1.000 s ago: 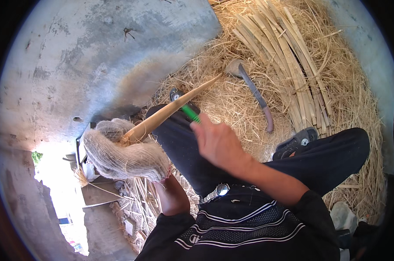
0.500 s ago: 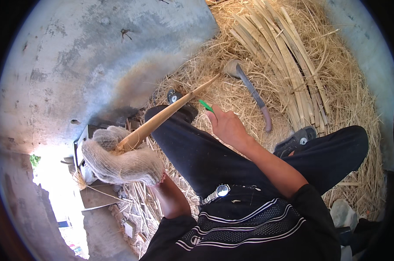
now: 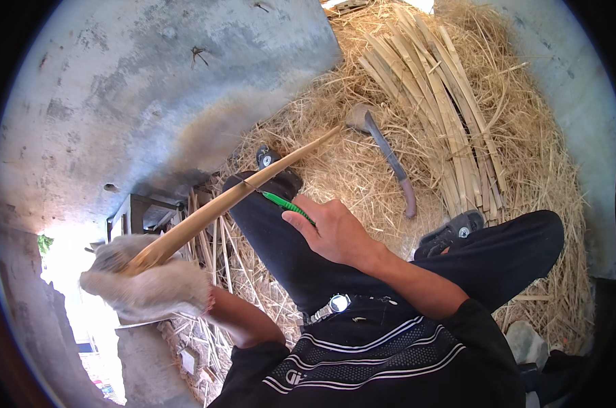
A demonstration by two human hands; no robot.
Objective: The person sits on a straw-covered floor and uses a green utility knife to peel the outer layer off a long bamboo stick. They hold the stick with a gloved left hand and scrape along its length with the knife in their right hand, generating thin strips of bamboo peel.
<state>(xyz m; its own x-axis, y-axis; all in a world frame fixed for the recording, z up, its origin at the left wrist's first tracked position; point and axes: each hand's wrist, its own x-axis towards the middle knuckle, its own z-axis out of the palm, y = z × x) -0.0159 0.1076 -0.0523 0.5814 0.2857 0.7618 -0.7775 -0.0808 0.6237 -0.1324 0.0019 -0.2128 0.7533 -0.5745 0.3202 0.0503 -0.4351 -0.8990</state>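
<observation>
My left hand [image 3: 151,289], in a thick off-white knitted glove, is closed around the near end of a long yellowish bamboo strip [image 3: 209,214]. The strip slants away up and to the right, narrowing toward its far tip. In my bare right hand [image 3: 336,234] is a small knife with a green handle [image 3: 281,201], its thumb pressed along the grip. The knife's thin blade meets the strip near mid-length, over my left knee; whether it cuts in is too small to tell. The glove is smeared by motion.
A machete [image 3: 388,149] lies on the straw beyond my right hand, beside a bundle of split bamboo strips [image 3: 457,129]. A wristwatch [image 3: 330,307] rests on my lap. Concrete walls [image 3: 138,88] stand at left and right; wood scraps and shavings lie at lower left.
My left hand has moved left and nearer to me with the bamboo strip. My right hand has come left and closer, bringing the knife from beside the strip onto it.
</observation>
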